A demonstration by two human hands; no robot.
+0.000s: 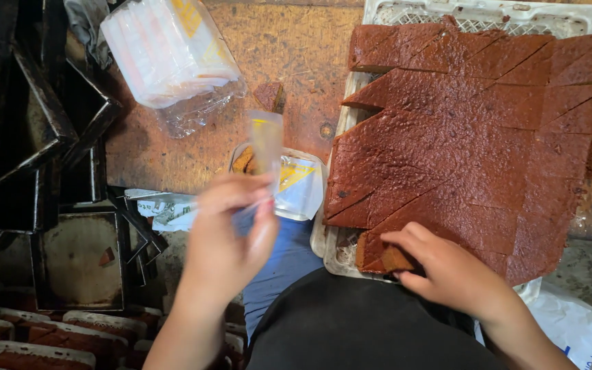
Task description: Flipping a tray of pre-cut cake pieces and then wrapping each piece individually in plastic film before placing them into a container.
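The person's right hand rests at the near edge of a big slab of dark brown cake, scored into diamond-shaped pieces, which fills a white plastic crate on the worn wooden table. Its fingers are closed around one cut piece of cake, pinching it at the slab's lower left corner. The left hand, blurred, is raised over the table edge with thumb and fingers pressed together on a clear plastic bag that stands up from the grip. Just behind it lies another clear wrapper with a bit of cake inside. Further back sits a stack of clear plastic bags, and a loose cake crumb lies near it. Dark metal baking tins are piled at the left.
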